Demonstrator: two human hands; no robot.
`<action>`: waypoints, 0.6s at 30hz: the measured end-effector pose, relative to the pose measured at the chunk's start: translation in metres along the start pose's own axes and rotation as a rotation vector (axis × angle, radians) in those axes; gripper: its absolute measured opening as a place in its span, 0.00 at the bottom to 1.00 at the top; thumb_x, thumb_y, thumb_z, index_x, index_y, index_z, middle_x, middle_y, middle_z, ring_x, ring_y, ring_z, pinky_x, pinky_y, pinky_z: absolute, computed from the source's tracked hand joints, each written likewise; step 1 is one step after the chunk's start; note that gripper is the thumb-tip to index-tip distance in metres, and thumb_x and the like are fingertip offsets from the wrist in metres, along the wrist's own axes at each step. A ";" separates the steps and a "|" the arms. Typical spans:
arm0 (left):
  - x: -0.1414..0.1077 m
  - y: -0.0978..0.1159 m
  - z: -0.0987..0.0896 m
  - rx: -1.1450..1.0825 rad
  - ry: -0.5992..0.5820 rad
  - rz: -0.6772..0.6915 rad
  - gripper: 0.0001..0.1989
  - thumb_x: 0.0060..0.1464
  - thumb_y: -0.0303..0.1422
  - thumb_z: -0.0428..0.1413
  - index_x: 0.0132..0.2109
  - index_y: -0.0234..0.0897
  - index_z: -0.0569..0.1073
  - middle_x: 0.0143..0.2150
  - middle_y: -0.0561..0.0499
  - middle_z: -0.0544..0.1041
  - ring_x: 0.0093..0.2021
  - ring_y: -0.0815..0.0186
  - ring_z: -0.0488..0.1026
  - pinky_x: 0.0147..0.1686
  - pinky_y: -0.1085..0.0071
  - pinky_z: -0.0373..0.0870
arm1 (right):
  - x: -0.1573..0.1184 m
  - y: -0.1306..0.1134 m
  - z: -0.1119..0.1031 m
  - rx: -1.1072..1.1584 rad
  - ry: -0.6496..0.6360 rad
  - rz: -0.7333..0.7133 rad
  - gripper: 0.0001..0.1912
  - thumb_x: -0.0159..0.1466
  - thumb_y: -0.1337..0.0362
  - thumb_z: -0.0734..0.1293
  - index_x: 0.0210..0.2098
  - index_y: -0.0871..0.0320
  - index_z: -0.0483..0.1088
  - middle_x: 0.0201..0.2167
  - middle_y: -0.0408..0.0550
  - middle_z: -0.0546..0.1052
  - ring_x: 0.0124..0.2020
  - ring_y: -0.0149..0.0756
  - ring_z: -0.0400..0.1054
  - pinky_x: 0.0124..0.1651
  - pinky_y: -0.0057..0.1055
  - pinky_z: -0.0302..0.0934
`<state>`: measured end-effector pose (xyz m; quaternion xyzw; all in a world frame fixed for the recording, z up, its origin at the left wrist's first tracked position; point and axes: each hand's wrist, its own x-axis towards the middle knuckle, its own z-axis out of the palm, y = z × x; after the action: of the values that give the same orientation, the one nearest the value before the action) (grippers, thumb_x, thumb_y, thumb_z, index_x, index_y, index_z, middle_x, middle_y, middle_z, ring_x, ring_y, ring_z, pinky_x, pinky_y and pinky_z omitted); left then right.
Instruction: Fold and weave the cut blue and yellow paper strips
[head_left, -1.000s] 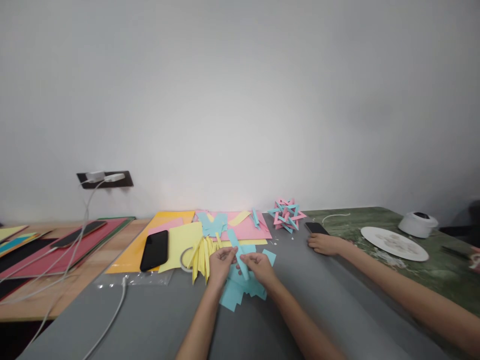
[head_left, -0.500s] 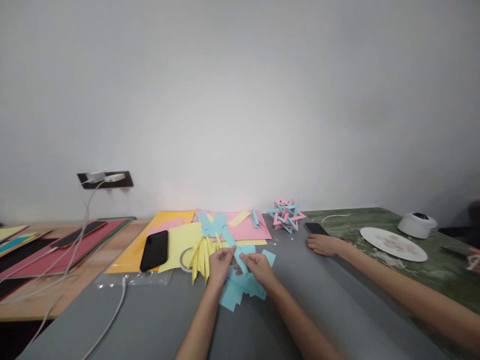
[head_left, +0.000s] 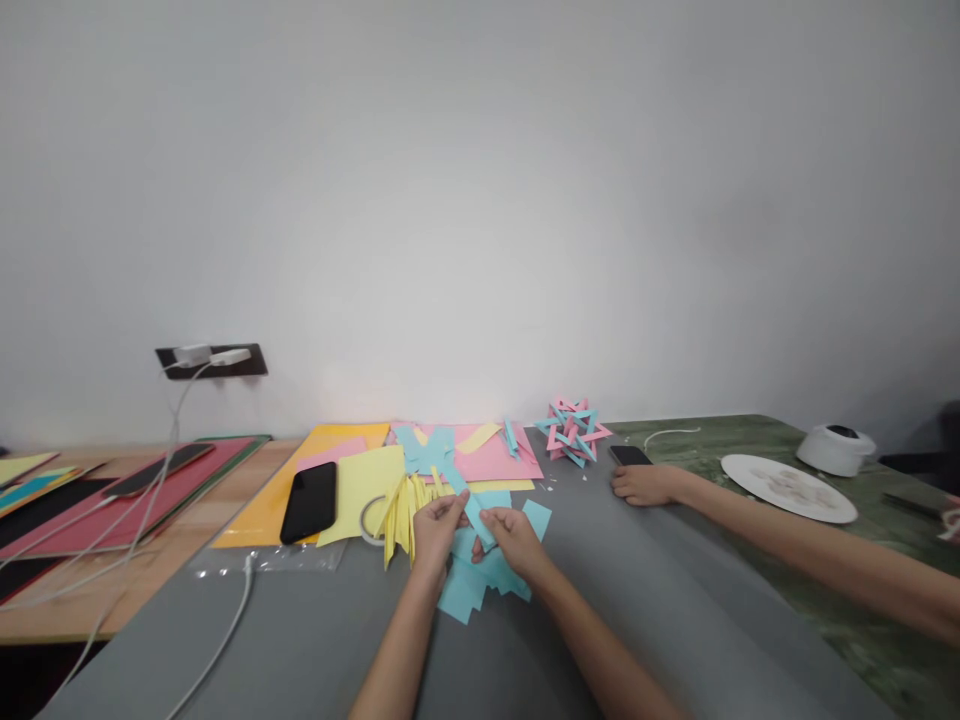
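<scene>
A blue paper strip is pinched between my left hand and my right hand, slanting from upper left to lower right. Both hands are closed on it. Beneath them lie several blue paper pieces on the grey table. Folded yellow strips stand in a bunch just left of my left hand, beside a roll of tape. More blue paper lies behind, on a pink sheet.
Another person's hand rests near a phone at right. A pink-and-blue paper star ball sits at the back. A white plate lies further right. At left are a black phone and a white cable.
My hands stay almost in place on the blue strip, with only small finger shifts. The other person's forearm has moved slightly upward in view.
</scene>
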<state>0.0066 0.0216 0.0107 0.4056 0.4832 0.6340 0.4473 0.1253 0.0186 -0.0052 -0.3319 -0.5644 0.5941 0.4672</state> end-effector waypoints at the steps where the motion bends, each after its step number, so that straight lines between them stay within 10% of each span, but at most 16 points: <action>1: 0.001 0.000 0.000 -0.015 0.003 0.004 0.14 0.30 0.37 0.59 0.24 0.29 0.73 0.17 0.52 0.71 0.19 0.71 0.67 0.22 0.75 0.67 | 0.000 0.000 0.000 0.000 0.003 0.009 0.25 0.50 0.46 0.58 0.28 0.64 0.67 0.15 0.46 0.72 0.17 0.32 0.66 0.24 0.28 0.59; 18: 0.018 0.007 -0.017 -0.186 0.125 -0.090 0.17 0.35 0.27 0.59 0.37 0.29 0.69 0.26 0.49 0.75 0.25 0.70 0.72 0.29 0.74 0.69 | -0.003 0.004 0.001 -0.025 -0.088 0.064 0.24 0.47 0.45 0.60 0.26 0.63 0.63 0.16 0.46 0.72 0.13 0.31 0.65 0.19 0.25 0.55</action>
<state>-0.0156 0.0340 0.0152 0.2999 0.4671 0.6793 0.4800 0.1249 0.0162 -0.0094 -0.3291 -0.5808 0.6158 0.4185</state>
